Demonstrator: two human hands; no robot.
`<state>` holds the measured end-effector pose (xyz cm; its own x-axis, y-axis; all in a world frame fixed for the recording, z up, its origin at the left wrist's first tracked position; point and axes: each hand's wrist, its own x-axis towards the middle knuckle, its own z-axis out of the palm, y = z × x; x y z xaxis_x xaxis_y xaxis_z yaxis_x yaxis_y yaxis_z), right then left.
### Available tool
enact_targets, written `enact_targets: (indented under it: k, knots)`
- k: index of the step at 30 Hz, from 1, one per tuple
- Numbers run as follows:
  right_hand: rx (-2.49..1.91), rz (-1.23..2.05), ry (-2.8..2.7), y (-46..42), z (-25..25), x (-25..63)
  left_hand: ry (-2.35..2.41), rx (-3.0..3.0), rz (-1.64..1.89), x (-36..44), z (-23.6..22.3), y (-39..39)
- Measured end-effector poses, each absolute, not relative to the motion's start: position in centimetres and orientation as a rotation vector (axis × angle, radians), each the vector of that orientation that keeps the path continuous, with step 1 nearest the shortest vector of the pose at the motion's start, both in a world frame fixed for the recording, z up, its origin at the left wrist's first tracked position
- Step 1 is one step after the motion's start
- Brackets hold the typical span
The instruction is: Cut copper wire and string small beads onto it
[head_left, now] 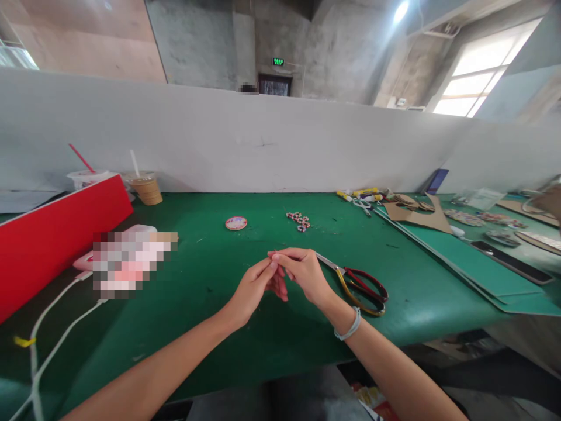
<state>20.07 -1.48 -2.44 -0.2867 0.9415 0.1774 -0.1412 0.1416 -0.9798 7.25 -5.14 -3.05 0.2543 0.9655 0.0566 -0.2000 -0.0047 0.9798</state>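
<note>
Over the green table [245, 351], my left hand [258, 279] and my right hand [305, 272] meet with thumbs and fingertips pinched together. Whatever sits between the fingertips is too small to name. Beside my right hand lies a pair of scissors [350, 280] with red and yellow handles, its blades partly covered by the hand. Beyond my hands is a small cluster of round beads or buttons [300, 221]. Left of that cluster rests a flat round disc with a red rim [236, 223]. A pale band [349, 325] circles my right wrist.
At left stand a red panel [65, 234], a drink cup with a straw [148, 188] and a blurred-out item with white cables [56, 310]. Rightward lie green cutting mats [460, 269], cut cardboard [421, 213], yellow pens [366, 193] and a phone [511, 261]. A white partition [210, 140] closes the back.
</note>
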Motion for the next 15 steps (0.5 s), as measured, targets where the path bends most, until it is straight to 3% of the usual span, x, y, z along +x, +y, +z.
enact_targets:
  k: [15]
  knots:
    - [-0.860, 1.255, -1.470, -1.44, -1.99, 20.22, 0.894, 1.191, 1.078, 7.16, -3.34, -4.99]
